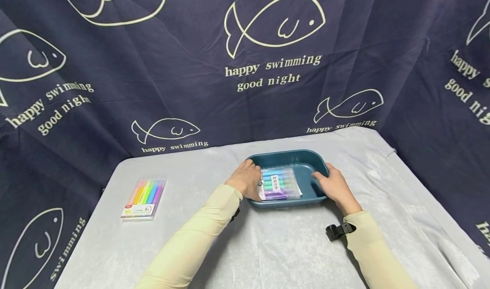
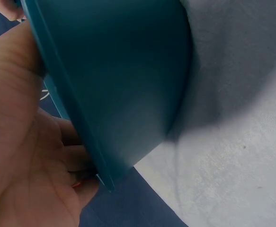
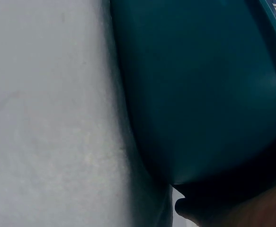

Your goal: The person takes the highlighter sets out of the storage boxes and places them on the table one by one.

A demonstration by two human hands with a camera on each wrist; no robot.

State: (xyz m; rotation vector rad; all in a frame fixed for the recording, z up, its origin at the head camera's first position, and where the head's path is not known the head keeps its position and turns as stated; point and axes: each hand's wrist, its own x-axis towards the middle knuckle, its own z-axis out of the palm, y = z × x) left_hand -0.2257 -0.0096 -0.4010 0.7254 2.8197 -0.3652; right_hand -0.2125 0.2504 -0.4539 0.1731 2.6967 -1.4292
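A dark teal plastic bin (image 1: 292, 203) sits toward the back of the table, right of centre. Inside its left half lies a clear pack of pens (image 1: 281, 183) in blue, green and purple, with a white label. My left hand (image 1: 248, 179) reaches over the bin's left end and grips the end of this pack, thumb on the near side, fingers on the far side. In the left wrist view, the bin's wall (image 2: 123, 80) hides most of what those fingers hold. My right hand (image 1: 334, 185) holds the bin's right end, thumb over the rim.
Another clear pack of pens (image 1: 144, 199), in rainbow colours, lies on the left of the table. A grey-white cloth (image 1: 291, 255) covers the table. Dark blue curtains (image 1: 191, 68) with fish drawings hang behind and at both sides.
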